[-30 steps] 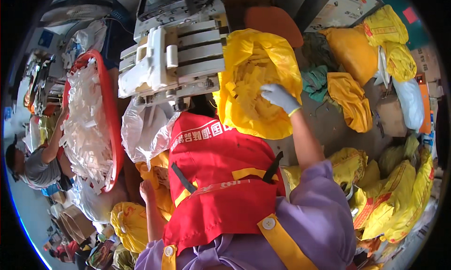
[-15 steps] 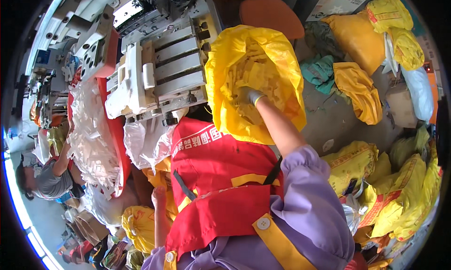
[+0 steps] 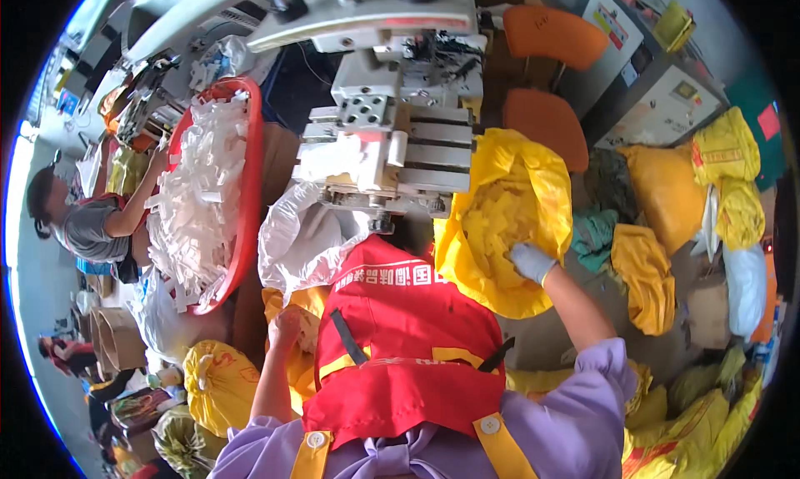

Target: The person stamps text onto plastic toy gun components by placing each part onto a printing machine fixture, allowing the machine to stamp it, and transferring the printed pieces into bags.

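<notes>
My right hand [image 3: 532,263], in a pale grey glove, is inside the near right part of an open yellow bag [image 3: 554,200]. It rests against the loose pale pieces [image 3: 492,220] heaped in the bag. Its fingers look curled, and whatever they hold is hidden. My bare left hand [image 3: 285,326] is low beside the red apron [image 3: 408,312], near an orange-yellow bag [image 3: 302,379]. Its fingers are closed, and I cannot see what is in them. In front of me stands a metal machine [image 3: 358,158] with a slotted table.
A red tub [image 3: 250,145] heaped with white plastic pieces stands at left, where another person [image 3: 100,225] reaches in. A white plastic bag [image 3: 292,237] hangs below the machine. Orange chairs [image 3: 546,129] stand behind the yellow bag. Filled yellow sacks [image 3: 700,429] lie at right.
My view has shifted, so the machine and bag sit differently in it. My right hand has drawn back from the middle of the heap toward the bag's near right side.
</notes>
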Tool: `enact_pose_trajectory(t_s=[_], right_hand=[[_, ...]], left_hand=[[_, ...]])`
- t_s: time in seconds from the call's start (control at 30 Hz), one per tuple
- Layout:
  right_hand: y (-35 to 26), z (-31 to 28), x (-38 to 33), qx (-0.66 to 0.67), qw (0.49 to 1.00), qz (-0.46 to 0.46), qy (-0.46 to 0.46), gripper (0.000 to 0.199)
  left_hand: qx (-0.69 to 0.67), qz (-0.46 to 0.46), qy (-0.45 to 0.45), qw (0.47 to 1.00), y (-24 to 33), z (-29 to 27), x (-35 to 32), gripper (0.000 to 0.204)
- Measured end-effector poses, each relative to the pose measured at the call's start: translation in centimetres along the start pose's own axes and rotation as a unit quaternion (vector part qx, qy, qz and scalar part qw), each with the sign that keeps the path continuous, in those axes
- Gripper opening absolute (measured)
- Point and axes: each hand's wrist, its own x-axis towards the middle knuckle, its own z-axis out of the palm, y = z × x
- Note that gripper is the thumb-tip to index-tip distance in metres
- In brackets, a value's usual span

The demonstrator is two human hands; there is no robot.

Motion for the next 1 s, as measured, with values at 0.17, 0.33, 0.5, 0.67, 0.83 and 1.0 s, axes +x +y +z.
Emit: enact_pose_trajectory(t_s=[0.17, 0.33, 0.5, 0.67, 0.83, 1.0], right_hand=[[-1.9, -6.7, -2.1, -0.066, 0.996, -0.001, 0.053, 0.019], [-1.6, -13.9, -6.5, 0.172, 0.962, 0.105, 0.184, 0.019], [-7.1, -12.6, -10.2, 0.316, 0.933, 0.151, 0.087, 0.033], [-13.4, -10.6, -11.8, 0.354, 0.913, 0.157, 0.130, 0.049], [-13.0, -20.0, -14.5, 0.554, 0.776, 0.164, 0.253, 0.036], [-13.8, -28.5, -7.8, 0.399, 0.811, 0.026, 0.427, 0.043]], left_hand=[[-0.076, 0.077, 0.137, 0.985, 3.4, -3.8, 3.5, 0.020], [-0.183, 0.238, 0.305, 0.904, 13.1, -12.1, 6.6, 0.011], [-0.219, 0.383, 0.400, 0.803, 23.9, -19.0, 7.5, 0.023], [-0.162, 0.450, 0.358, 0.801, 28.7, -19.3, 10.4, 0.023], [-0.117, 0.429, 0.388, 0.807, 30.3, -20.7, 12.4, 0.013], [-0.242, 0.325, 0.435, 0.804, 26.8, -23.2, 9.8, 0.013]])
